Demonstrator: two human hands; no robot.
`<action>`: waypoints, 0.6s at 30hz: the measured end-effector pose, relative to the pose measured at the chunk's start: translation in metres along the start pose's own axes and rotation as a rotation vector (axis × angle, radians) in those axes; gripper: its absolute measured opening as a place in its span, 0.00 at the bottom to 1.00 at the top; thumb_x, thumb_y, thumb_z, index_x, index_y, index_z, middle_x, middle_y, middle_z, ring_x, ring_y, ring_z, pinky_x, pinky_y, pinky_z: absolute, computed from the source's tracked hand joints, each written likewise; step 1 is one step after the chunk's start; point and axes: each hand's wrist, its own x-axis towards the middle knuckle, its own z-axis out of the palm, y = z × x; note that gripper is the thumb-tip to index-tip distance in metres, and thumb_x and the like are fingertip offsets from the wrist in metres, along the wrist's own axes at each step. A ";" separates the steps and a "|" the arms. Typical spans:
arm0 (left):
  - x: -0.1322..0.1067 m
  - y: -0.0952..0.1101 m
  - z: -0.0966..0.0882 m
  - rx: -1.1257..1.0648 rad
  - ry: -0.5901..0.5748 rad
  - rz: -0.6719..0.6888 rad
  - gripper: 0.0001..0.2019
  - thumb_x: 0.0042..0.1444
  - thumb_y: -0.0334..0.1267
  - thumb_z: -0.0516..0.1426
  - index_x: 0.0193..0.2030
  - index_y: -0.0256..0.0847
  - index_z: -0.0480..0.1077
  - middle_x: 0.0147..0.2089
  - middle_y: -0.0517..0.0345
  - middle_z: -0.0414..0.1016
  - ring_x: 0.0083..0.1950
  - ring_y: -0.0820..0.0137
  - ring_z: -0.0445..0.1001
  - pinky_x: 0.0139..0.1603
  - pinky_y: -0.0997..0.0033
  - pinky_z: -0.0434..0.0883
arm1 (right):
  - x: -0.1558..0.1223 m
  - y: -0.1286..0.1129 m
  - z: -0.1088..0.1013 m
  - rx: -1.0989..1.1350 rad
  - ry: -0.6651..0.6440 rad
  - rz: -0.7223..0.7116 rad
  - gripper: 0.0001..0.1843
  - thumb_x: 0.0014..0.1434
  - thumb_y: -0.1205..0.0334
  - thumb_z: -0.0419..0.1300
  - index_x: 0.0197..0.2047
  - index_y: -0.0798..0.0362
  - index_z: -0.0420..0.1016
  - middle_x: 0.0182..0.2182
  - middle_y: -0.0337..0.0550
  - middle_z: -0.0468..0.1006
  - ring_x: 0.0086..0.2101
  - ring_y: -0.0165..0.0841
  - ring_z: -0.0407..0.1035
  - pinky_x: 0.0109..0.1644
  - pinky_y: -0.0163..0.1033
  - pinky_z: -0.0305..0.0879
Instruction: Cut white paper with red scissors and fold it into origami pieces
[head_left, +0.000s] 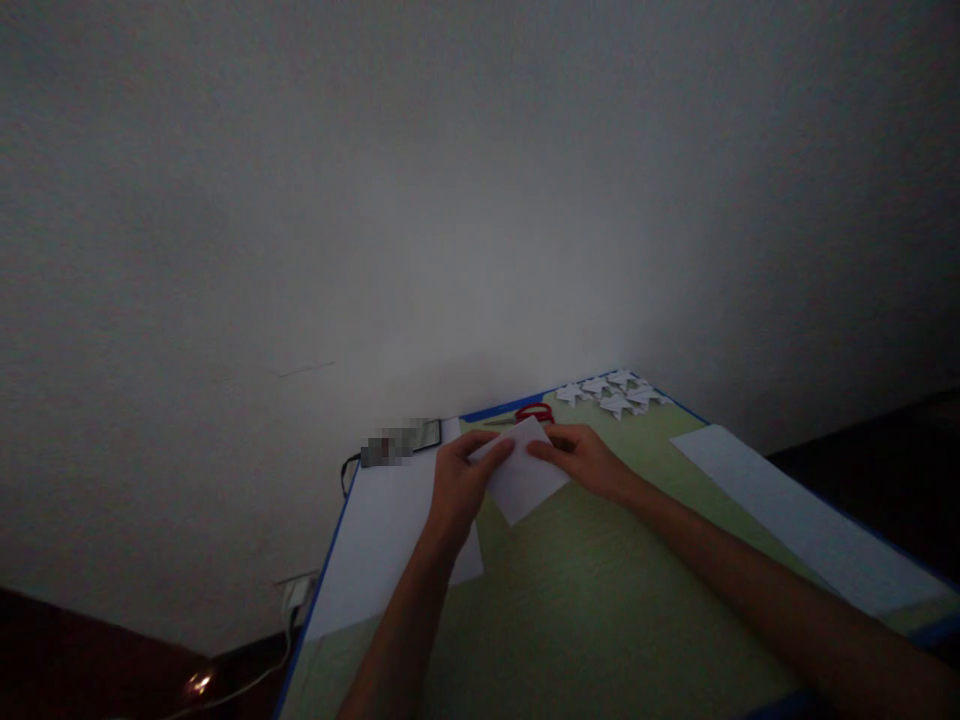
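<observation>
A small white paper square (523,477) lies tilted on the green table (600,600), held between both hands. My left hand (461,483) pinches its left edge, fingers closed on it. My right hand (581,455) grips its upper right edge, fingers curled. Red-handled scissors (534,411) lie just behind the paper near the table's far edge.
Several folded white paper figures (616,393) sit at the far right corner. A large white sheet (379,540) lies at the left, another long sheet (802,520) at the right. A dark phone (424,435) with a cable rests at the far left edge. A wall rises behind.
</observation>
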 end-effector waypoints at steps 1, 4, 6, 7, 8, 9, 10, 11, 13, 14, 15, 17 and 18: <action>0.000 0.000 0.000 -0.003 0.007 0.003 0.13 0.49 0.46 0.71 0.35 0.39 0.83 0.33 0.54 0.83 0.32 0.66 0.78 0.33 0.71 0.71 | 0.000 0.001 0.000 -0.009 0.000 -0.003 0.24 0.58 0.38 0.68 0.40 0.53 0.85 0.29 0.40 0.81 0.28 0.33 0.70 0.31 0.36 0.63; -0.001 0.001 0.002 -0.031 0.031 0.004 0.14 0.48 0.46 0.71 0.36 0.38 0.83 0.34 0.53 0.83 0.32 0.66 0.78 0.32 0.71 0.71 | -0.001 0.003 0.001 -0.084 0.037 -0.017 0.24 0.59 0.37 0.66 0.37 0.53 0.84 0.26 0.38 0.77 0.26 0.32 0.67 0.29 0.36 0.59; -0.001 0.000 0.003 -0.103 0.024 -0.032 0.15 0.48 0.46 0.72 0.38 0.38 0.83 0.35 0.52 0.84 0.32 0.66 0.78 0.32 0.70 0.72 | -0.001 0.004 0.001 -0.134 0.081 -0.030 0.25 0.59 0.36 0.65 0.35 0.53 0.82 0.25 0.37 0.74 0.25 0.31 0.64 0.28 0.36 0.57; -0.001 0.000 0.004 -0.161 0.004 -0.064 0.16 0.48 0.46 0.72 0.39 0.37 0.83 0.36 0.51 0.84 0.32 0.66 0.79 0.32 0.70 0.73 | -0.001 0.004 0.001 -0.147 0.103 -0.034 0.26 0.59 0.35 0.64 0.33 0.53 0.81 0.24 0.37 0.73 0.25 0.31 0.63 0.27 0.36 0.56; -0.001 -0.001 0.004 -0.224 -0.027 -0.102 0.18 0.48 0.47 0.72 0.41 0.37 0.83 0.37 0.49 0.85 0.32 0.66 0.79 0.33 0.69 0.74 | -0.001 0.004 0.001 -0.152 0.121 -0.036 0.27 0.59 0.34 0.64 0.32 0.53 0.79 0.24 0.37 0.71 0.25 0.31 0.62 0.26 0.36 0.55; -0.001 -0.002 0.005 -0.279 -0.062 -0.138 0.19 0.48 0.46 0.72 0.43 0.36 0.83 0.38 0.47 0.85 0.32 0.65 0.80 0.34 0.68 0.75 | -0.001 0.005 0.001 -0.153 0.136 -0.038 0.28 0.59 0.33 0.63 0.31 0.52 0.78 0.23 0.37 0.70 0.24 0.31 0.61 0.26 0.36 0.55; -0.001 -0.003 0.005 -0.314 -0.095 -0.165 0.20 0.49 0.46 0.72 0.44 0.35 0.83 0.39 0.46 0.85 0.34 0.64 0.81 0.35 0.68 0.76 | 0.000 0.005 0.002 -0.154 0.150 -0.039 0.29 0.59 0.32 0.62 0.30 0.52 0.76 0.23 0.37 0.69 0.24 0.31 0.60 0.25 0.36 0.54; -0.002 -0.004 0.005 -0.328 -0.120 -0.181 0.20 0.49 0.45 0.72 0.45 0.34 0.83 0.41 0.44 0.86 0.36 0.62 0.82 0.37 0.67 0.77 | 0.000 0.004 0.002 -0.156 0.161 -0.041 0.30 0.60 0.31 0.61 0.29 0.52 0.75 0.23 0.37 0.68 0.24 0.31 0.60 0.25 0.36 0.54; -0.002 -0.006 0.006 -0.316 -0.137 -0.184 0.20 0.48 0.44 0.73 0.45 0.34 0.83 0.43 0.42 0.86 0.40 0.59 0.84 0.40 0.65 0.78 | 0.000 0.004 0.002 -0.163 0.175 -0.045 0.30 0.60 0.30 0.61 0.28 0.51 0.73 0.23 0.36 0.67 0.24 0.30 0.59 0.25 0.36 0.53; -0.003 -0.006 0.007 -0.304 -0.134 -0.177 0.20 0.48 0.43 0.73 0.45 0.34 0.83 0.45 0.42 0.86 0.42 0.58 0.84 0.41 0.65 0.78 | 0.000 0.003 0.002 -0.167 0.178 -0.047 0.30 0.60 0.30 0.61 0.28 0.51 0.72 0.23 0.36 0.67 0.24 0.30 0.58 0.25 0.36 0.53; -0.003 -0.006 0.007 -0.295 -0.127 -0.171 0.19 0.48 0.43 0.73 0.45 0.34 0.83 0.45 0.42 0.86 0.42 0.58 0.84 0.41 0.64 0.78 | 0.000 0.002 0.003 -0.170 0.179 -0.048 0.31 0.60 0.30 0.60 0.28 0.51 0.71 0.23 0.37 0.66 0.24 0.30 0.58 0.25 0.36 0.52; -0.004 -0.005 0.008 -0.274 -0.113 -0.170 0.19 0.48 0.43 0.72 0.45 0.34 0.84 0.46 0.43 0.86 0.43 0.58 0.84 0.42 0.64 0.78 | 0.000 0.001 0.004 -0.171 0.178 -0.048 0.31 0.61 0.30 0.59 0.27 0.51 0.71 0.23 0.36 0.66 0.24 0.31 0.58 0.25 0.36 0.52; -0.004 -0.004 0.008 -0.261 -0.109 -0.171 0.18 0.48 0.43 0.72 0.44 0.34 0.84 0.46 0.44 0.86 0.42 0.58 0.84 0.42 0.63 0.78 | 0.000 0.001 0.004 -0.171 0.180 -0.049 0.31 0.62 0.30 0.58 0.27 0.51 0.70 0.22 0.36 0.65 0.24 0.31 0.58 0.24 0.36 0.51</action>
